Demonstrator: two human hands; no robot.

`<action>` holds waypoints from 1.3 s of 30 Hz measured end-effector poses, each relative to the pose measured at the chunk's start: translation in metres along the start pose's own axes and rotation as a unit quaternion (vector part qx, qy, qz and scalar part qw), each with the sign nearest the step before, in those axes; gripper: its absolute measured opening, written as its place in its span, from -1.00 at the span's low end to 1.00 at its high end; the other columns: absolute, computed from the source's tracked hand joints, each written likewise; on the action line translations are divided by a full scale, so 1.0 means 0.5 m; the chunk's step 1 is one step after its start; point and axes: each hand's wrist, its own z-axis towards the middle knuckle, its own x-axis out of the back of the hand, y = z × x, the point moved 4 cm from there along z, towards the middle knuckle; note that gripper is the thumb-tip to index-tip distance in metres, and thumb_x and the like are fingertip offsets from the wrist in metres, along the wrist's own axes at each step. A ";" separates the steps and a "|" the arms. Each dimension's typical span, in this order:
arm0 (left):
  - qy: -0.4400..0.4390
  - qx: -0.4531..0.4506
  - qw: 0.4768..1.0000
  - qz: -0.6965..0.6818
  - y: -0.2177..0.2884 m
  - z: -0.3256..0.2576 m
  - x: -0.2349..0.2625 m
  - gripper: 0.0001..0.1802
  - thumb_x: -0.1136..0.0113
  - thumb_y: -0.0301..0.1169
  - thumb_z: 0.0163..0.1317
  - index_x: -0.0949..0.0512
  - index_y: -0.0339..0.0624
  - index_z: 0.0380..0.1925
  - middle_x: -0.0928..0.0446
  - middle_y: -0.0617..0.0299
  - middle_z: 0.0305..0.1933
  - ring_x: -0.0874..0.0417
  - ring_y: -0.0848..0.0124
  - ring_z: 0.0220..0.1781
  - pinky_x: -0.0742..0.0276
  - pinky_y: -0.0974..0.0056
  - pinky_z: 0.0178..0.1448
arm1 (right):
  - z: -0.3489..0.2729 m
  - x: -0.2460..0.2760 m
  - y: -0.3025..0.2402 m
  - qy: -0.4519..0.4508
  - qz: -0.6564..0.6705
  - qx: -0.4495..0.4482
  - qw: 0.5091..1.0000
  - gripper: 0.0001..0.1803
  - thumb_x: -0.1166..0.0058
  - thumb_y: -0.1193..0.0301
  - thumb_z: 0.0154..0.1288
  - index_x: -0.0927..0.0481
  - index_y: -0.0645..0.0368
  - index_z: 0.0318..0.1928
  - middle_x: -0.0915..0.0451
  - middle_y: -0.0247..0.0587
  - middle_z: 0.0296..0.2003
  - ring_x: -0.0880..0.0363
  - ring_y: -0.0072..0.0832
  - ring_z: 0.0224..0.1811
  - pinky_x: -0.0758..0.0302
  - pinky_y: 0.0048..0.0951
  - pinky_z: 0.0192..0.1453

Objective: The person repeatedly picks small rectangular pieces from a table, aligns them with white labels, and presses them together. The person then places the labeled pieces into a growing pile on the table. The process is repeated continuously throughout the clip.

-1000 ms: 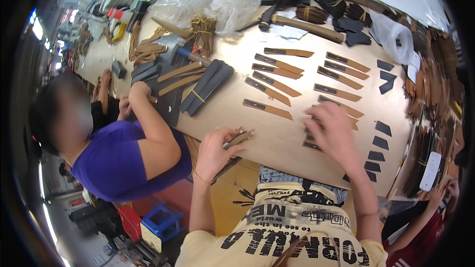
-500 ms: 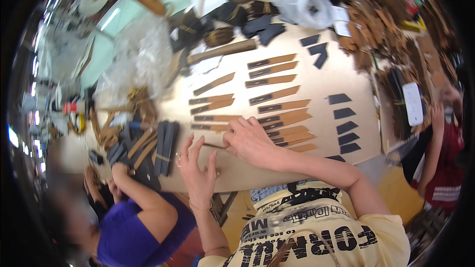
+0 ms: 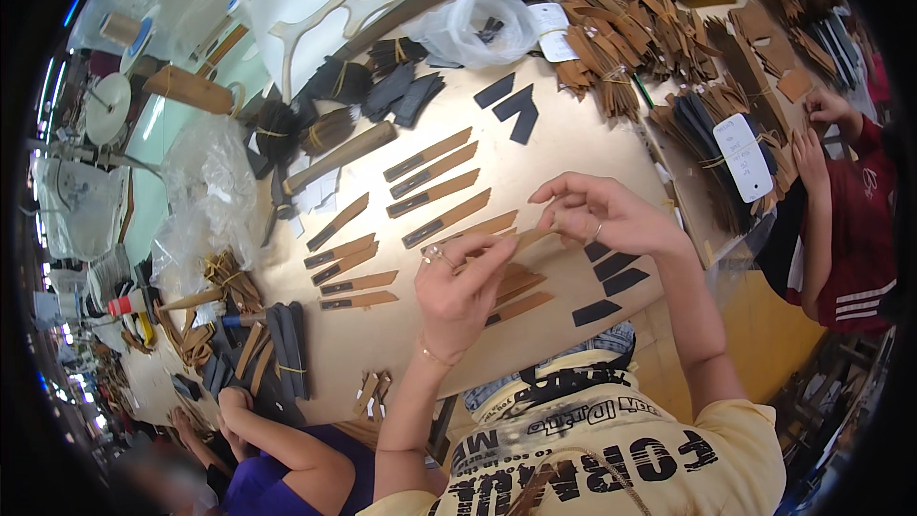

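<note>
Over the middle of the board, my left hand (image 3: pixel 462 294) pinches a brown leather strip (image 3: pixel 537 235) between thumb and fingers. My right hand (image 3: pixel 616 214) has its fingertips closed at the strip's other end. Beneath and around my hands lie more brown strips with black end pieces (image 3: pixel 437 213), laid out in a slanting column. A shorter group of the same strips (image 3: pixel 359 297) is left of my left hand. Black slanted pieces (image 3: pixel 621 281) sit below my right wrist, partly covered by it. My hands hide some of the strips in the column.
A wooden-handled hammer (image 3: pixel 339 155) and black bundles (image 3: pixel 401 94) lie at the back. Stacks of brown pieces (image 3: pixel 621 43) fill the far right. Clear plastic bags (image 3: pixel 205 182) and dark tied strips (image 3: pixel 287 349) are left. Co-workers' arms (image 3: pixel 810 167) show at both sides.
My left hand has gone from open fingers to pinching the strip. Both hands have moved right across the board, and the view has shifted. The right hand earlier held a thin dark piece.
</note>
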 end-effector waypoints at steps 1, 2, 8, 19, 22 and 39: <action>-0.002 -0.069 0.997 0.029 0.006 0.006 -0.012 -0.66 -0.42 -0.64 0.00 -0.76 -0.09 -0.18 -0.67 0.23 -0.25 -0.61 0.42 -0.34 -0.48 0.38 -0.27 | -0.008 0.015 0.010 0.012 0.029 -0.029 0.999 -0.65 -0.09 0.30 0.48 -0.52 0.17 0.16 -0.62 -0.36 -0.17 -0.51 -0.66 -0.20 -0.49 -0.54 -0.06; -0.009 -0.108 0.994 0.027 0.006 0.009 -0.019 -0.57 -0.42 -0.55 -0.05 -0.72 -0.01 -0.10 -0.67 0.30 -0.13 -0.65 0.46 -0.31 -0.40 0.33 -0.23 | -0.014 0.023 0.016 0.007 0.046 -0.023 0.999 -0.59 -0.02 0.20 0.53 -0.50 0.17 0.21 -0.58 -0.40 -0.22 -0.46 -0.70 -0.21 -0.44 -0.59 -0.07; -0.086 -0.175 0.977 0.086 0.015 0.004 -0.042 -0.56 -0.39 -0.58 0.02 -0.69 -0.09 -0.02 -0.67 0.23 -0.08 -0.68 0.42 -0.22 -0.47 0.30 -0.12 | -0.032 0.049 0.022 0.020 0.052 0.087 0.995 -0.51 -0.21 0.43 0.37 -0.46 0.17 0.28 -0.56 -0.45 -0.26 -0.43 -0.72 -0.24 -0.37 -0.64 -0.09; -0.179 0.340 0.849 -0.362 -0.021 -0.023 -0.101 -0.71 -0.29 -0.52 0.30 -0.62 -0.37 0.01 -0.69 0.17 -0.12 -0.66 0.49 -0.18 -0.60 0.37 -0.02 | -0.060 0.046 -0.007 0.109 -0.133 0.102 0.980 -0.30 -0.36 0.43 0.19 -0.39 0.10 0.34 -0.61 -0.39 -0.32 -0.51 -0.63 -0.27 -0.43 -0.52 -0.10; -0.152 0.368 0.847 -0.353 -0.031 -0.026 -0.101 -0.77 -0.27 -0.50 0.34 -0.64 -0.37 -0.04 -0.69 0.18 -0.19 -0.65 0.53 -0.23 -0.59 0.40 -0.06 | -0.065 0.062 0.005 0.172 -0.162 0.086 0.968 -0.35 -0.39 0.41 0.15 -0.47 0.10 0.28 -0.62 -0.34 -0.28 -0.54 -0.58 -0.20 -0.46 -0.47 -0.06; -0.011 0.320 0.912 -0.258 -0.051 0.010 0.007 -0.81 -0.24 -0.52 0.36 -0.63 -0.36 -0.08 -0.65 0.20 -0.23 -0.61 0.56 -0.28 -0.52 0.45 -0.14 | 0.124 0.062 0.039 0.175 -0.688 0.157 0.687 -0.47 -0.03 0.12 0.41 -0.46 0.11 0.29 -0.32 -0.09 0.40 -0.13 -0.28 0.53 -0.13 -0.13 0.54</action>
